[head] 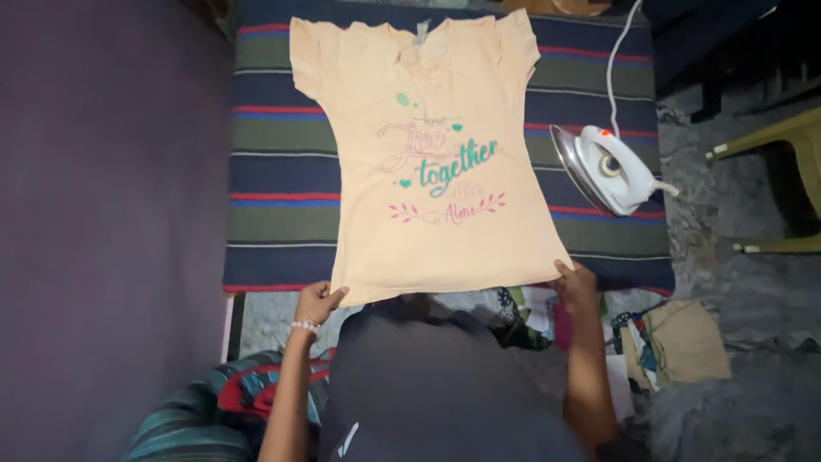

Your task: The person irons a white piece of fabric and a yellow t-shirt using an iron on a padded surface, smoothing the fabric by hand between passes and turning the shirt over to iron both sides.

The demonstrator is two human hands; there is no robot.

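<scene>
A peach short-sleeved t-shirt (436, 145) with pink and teal printed lettering lies flat, front up, on a striped cloth (282, 171) that covers the table. My left hand (318, 301) pinches the shirt's lower left hem corner; a beaded bracelet is on that wrist. My right hand (575, 282) grips the lower right hem corner. Both hands are at the near edge of the table, and the hem is pulled straight between them.
A white electric iron (603, 167) stands tilted on the cloth right of the shirt, its cord (617, 60) running to the back. A heap of clothes (667, 342) lies at lower right, folded striped fabric (248, 385) at lower left. A chair (782, 171) is at far right.
</scene>
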